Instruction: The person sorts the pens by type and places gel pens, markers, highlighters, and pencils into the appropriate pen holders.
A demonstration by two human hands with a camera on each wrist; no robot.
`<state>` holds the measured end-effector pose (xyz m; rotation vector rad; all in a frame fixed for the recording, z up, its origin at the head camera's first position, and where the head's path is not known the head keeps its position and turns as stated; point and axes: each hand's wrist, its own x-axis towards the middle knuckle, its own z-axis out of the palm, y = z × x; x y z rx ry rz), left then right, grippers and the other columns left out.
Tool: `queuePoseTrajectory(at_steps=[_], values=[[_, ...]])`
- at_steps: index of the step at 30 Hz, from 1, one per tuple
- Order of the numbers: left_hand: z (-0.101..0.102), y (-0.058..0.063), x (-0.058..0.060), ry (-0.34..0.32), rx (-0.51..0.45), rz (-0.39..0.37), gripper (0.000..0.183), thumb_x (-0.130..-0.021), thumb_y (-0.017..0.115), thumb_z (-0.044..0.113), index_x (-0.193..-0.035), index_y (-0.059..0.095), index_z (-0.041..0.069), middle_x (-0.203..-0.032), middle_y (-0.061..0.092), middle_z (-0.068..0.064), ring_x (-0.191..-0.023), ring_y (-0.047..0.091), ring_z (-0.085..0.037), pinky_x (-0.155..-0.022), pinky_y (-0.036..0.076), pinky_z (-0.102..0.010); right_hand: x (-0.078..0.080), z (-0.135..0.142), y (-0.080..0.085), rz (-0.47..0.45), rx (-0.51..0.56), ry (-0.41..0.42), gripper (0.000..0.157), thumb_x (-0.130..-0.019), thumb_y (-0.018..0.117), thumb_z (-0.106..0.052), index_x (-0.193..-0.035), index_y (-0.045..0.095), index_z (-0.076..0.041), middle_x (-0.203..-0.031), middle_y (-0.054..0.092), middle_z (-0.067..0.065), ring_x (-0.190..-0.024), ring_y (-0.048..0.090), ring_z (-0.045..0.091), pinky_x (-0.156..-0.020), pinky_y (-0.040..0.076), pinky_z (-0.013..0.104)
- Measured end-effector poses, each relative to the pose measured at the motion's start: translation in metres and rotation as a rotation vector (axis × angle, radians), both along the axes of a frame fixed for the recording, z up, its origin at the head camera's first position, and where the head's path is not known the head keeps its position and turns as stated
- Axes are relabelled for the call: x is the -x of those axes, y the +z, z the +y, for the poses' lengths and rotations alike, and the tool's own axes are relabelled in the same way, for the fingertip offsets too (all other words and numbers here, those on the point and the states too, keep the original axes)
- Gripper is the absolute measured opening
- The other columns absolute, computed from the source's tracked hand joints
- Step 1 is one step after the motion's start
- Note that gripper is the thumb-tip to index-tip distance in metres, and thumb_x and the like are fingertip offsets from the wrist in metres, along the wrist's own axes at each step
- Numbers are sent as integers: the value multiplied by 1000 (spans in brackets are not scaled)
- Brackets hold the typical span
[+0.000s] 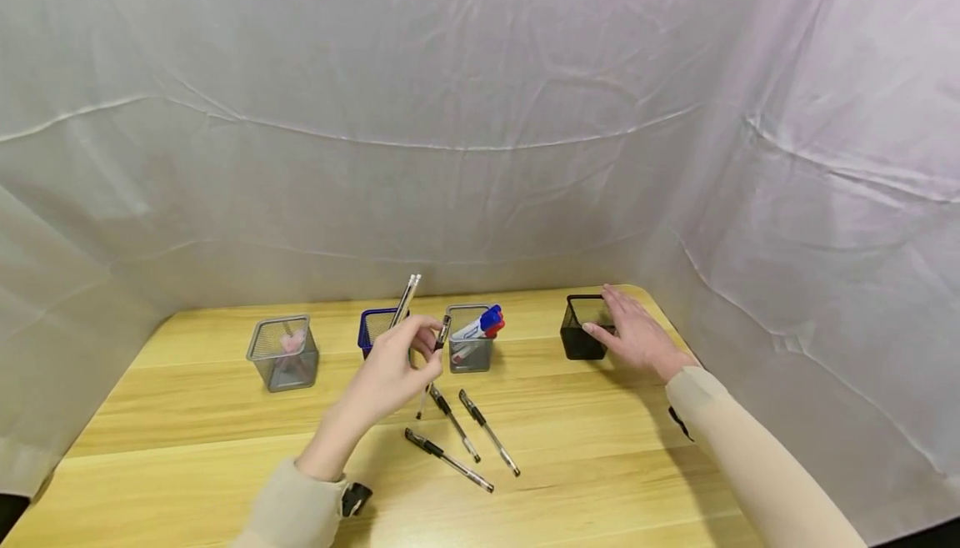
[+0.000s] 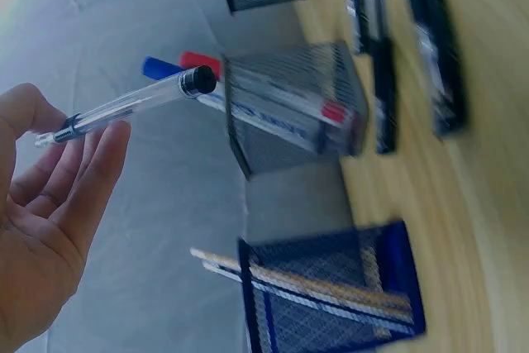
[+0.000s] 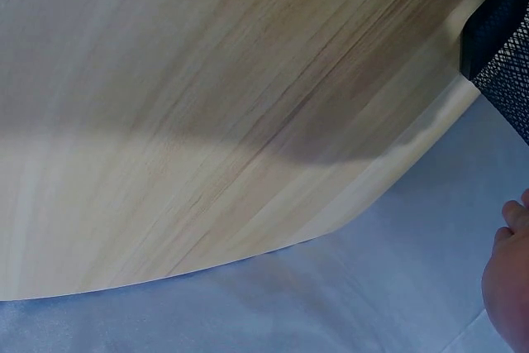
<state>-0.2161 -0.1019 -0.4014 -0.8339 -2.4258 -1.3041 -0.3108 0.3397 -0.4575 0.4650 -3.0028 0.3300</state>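
My left hand (image 1: 397, 364) is raised over the middle of the table and pinches a clear-barrelled pen (image 2: 132, 109) between thumb and fingers. The pen has a dark end and stands tilted. Just below it lie several similar black-and-clear pens (image 1: 489, 433) on the wood. At the back right, my right hand (image 1: 637, 333) rests against a black mesh pen holder (image 1: 583, 341), with fingers stretched along its right side and thumb at the front. In the right wrist view only part of that hand shows, below the holder's mesh.
Behind the left hand stands a blue mesh holder (image 2: 331, 287) with two pencils. Beside it, a grey mesh holder (image 1: 471, 361) contains blue- and red-capped markers (image 1: 480, 324). Farther left, another grey mesh holder (image 1: 292, 373) has pink items inside. Grey cloth (image 1: 420, 198) hangs around the wooden table (image 1: 187, 465).
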Motion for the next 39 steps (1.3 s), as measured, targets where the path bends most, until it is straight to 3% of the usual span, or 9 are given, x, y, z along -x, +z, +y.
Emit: queuePoseTrajectory(at_steps=[12, 22, 39], values=[[39, 16, 6, -46, -102, 48, 36, -88, 70, -1, -123, 62, 4, -97, 65, -2, -85, 66, -13, -72, 61, -34, 0, -1, 0, 2, 6, -5, 95, -106, 41, -64, -164, 13, 5, -172, 12, 23, -157, 16, 43, -128, 12, 58], [75, 27, 13, -67, -183, 9, 32, -93, 69, 3, -124, 60, 7, -103, 66, -4, -89, 67, -15, -65, 60, -25, 1, -4, -2, 5, 23, -6, 96, -105, 41, -66, -164, 13, 5, -172, 12, 23, -157, 17, 44, -127, 12, 59], [128, 22, 37, -101, -353, -25, 32, -97, 67, 1, -126, 55, 2, -109, 69, -13, -96, 71, -23, -74, 62, -24, 3, -5, -3, -4, 18, -5, 96, -105, 42, -66, -164, 13, 5, -172, 11, 22, -157, 16, 42, -128, 12, 58]])
